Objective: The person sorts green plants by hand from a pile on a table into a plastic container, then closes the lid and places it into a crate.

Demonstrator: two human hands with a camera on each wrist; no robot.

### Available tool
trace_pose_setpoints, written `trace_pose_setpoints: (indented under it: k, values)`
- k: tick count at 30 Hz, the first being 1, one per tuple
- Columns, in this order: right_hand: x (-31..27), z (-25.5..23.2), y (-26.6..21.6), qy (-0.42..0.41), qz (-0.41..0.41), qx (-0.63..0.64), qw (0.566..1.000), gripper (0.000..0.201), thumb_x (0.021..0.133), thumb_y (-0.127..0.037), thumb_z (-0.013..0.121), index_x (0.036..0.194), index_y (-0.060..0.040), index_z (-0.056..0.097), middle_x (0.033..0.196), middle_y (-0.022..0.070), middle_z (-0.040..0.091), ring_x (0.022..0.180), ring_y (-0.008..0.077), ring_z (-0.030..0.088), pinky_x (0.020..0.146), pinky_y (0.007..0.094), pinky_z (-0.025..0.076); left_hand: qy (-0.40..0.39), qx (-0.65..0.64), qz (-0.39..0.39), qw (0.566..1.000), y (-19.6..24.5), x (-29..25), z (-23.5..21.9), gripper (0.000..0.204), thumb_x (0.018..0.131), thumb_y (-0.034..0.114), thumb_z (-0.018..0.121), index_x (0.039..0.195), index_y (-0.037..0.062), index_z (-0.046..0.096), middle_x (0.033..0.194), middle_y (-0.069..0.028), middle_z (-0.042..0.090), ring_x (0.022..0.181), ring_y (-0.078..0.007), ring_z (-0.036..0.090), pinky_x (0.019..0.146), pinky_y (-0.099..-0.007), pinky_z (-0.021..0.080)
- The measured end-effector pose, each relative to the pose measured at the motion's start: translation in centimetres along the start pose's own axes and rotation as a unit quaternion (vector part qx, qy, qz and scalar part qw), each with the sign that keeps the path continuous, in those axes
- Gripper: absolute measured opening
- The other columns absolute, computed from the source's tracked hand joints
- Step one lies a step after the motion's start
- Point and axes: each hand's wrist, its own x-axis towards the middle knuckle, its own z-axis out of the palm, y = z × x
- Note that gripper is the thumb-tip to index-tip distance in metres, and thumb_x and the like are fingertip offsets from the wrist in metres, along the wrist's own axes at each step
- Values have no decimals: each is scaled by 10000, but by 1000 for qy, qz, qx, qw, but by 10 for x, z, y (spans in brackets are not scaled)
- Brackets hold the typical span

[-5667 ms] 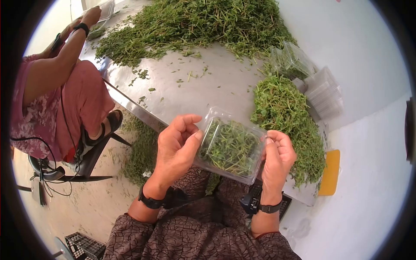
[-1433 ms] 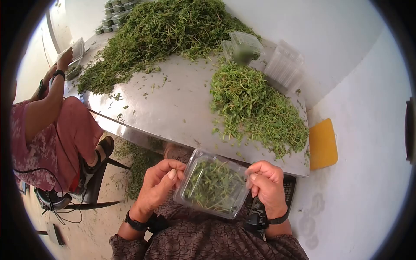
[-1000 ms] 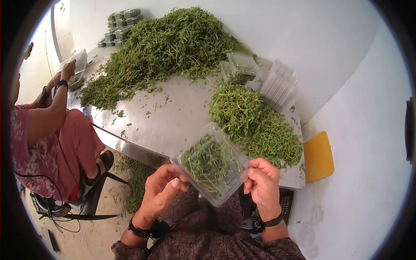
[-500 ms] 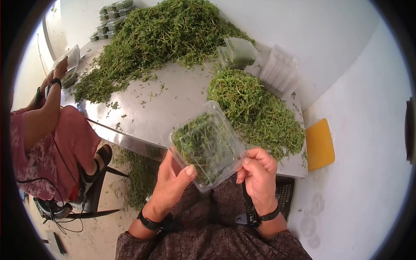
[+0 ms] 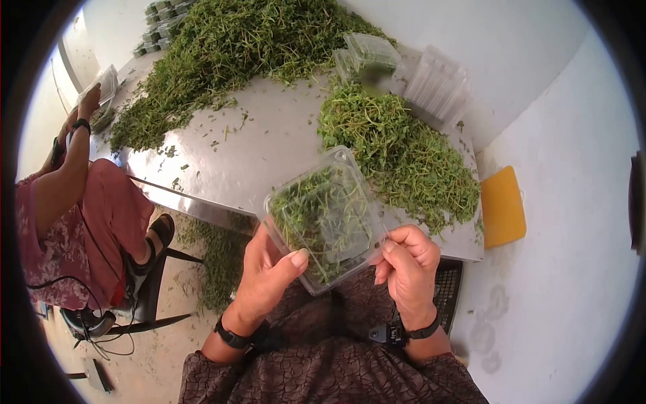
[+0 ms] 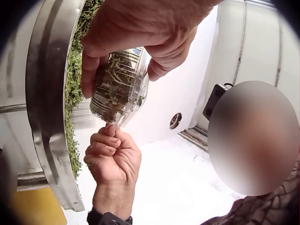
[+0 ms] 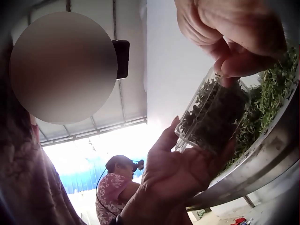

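Note:
A clear plastic clamshell box [image 5: 326,219] of cut green herbs is held up before my lap, its lid down over the leaves. My left hand [image 5: 269,276] grips its lower left side, thumb on the front edge and fingers behind. At the lower right corner, my right hand [image 5: 409,269] pinches the edge between thumb and curled fingers. The left wrist view shows the box [image 6: 115,91] side-on, ribbed and filled with stems. In the right wrist view the left palm [image 7: 180,173] lies under the box [image 7: 211,110].
A metal table [image 5: 249,135] carries a large herb heap [image 5: 262,47] and a smaller pile [image 5: 404,155]. Nested empty boxes [image 5: 437,87] stand by the wall, filled boxes [image 5: 158,27] at the back left. Another person [image 5: 87,209] sits left. A yellow board [image 5: 503,209] stands right.
The box has risen and turned from nearly level to a slant. My left fingers have moved from its left edge to behind it. The right hand keeps its pinch at the edge.

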Motion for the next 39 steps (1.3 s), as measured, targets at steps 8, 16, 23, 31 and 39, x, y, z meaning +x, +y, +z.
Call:
trace_pose_setpoints:
  k: [8,16,23,31,39]
  values:
    - [0,-2,3,-15,4,13,1000,105,938,-30,531,933,38,610,758,106,686,535,79,593,487,215,504,7,1,-15,1000,0,3,-1,605,859,184,660,1377,-13,415,1194,-31,562,1023,-92,506,840,-243,435]
    - [0,-7,5,-51,46,8,998,242,969,-167,560,1083,44,592,875,122,694,683,127,655,611,250,543,12,1,-9,1000,5,5,-7,636,864,208,633,1411,-16,399,1214,-38,555,997,-91,506,851,-244,426]
    - [2,-1,-6,-33,-47,-29,998,583,993,-351,464,1402,60,396,1333,233,535,1154,274,584,975,417,457,30,-34,-41,998,9,2,-11,752,873,218,594,1503,-14,256,1345,-86,489,1119,-141,500,958,-291,404]
    - [-6,1,1,-138,-57,-67,986,733,1025,-427,413,1543,-4,115,1565,202,250,1398,246,329,1130,359,260,-22,94,53,994,21,-2,17,868,869,290,616,1539,11,141,1494,-175,361,1366,-250,379,1119,-378,302]
    - [-22,-16,-7,-126,-9,-64,990,702,1025,-314,471,1536,9,115,1375,131,478,1074,155,549,889,279,447,-24,80,47,995,16,1,30,869,889,405,603,1529,-5,181,1486,-155,373,1348,-242,406,1103,-376,334]
